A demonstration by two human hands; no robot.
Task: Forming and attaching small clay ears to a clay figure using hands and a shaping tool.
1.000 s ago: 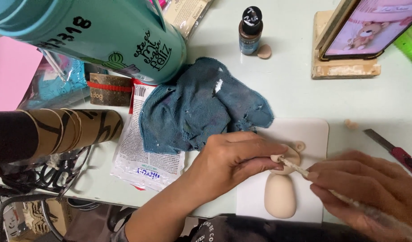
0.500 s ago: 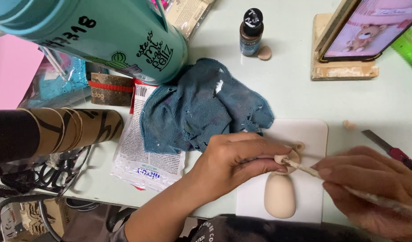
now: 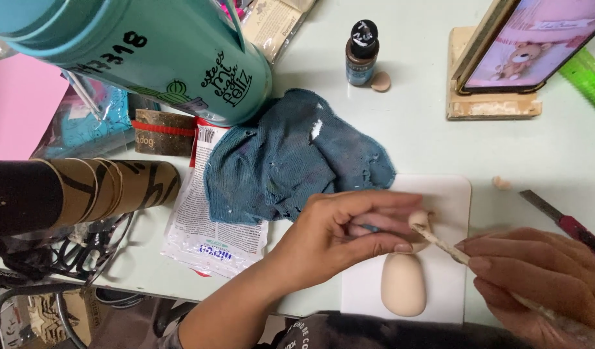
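Observation:
My left hand (image 3: 339,239) pinches a small beige clay piece (image 3: 419,220) between thumb and fingers, just above a white work tile (image 3: 453,194). In my right hand (image 3: 543,284) I hold a thin wooden modelling stick (image 3: 447,247) whose tip touches the small clay piece. A larger egg-shaped beige clay body (image 3: 403,284) lies on the tile right below my left fingertips.
A crumpled blue cloth (image 3: 291,155) lies left of the tile. A teal bottle (image 3: 142,58), cardboard tubes (image 3: 84,190) and a plastic packet (image 3: 207,226) crowd the left. A small paint bottle (image 3: 361,53), a phone on a wooden stand (image 3: 504,71) and a red-handled knife (image 3: 569,223) stand farther off.
Both hands have shifted slightly; the left fingers have closed more around the small clay piece while the stick tip stays against it.

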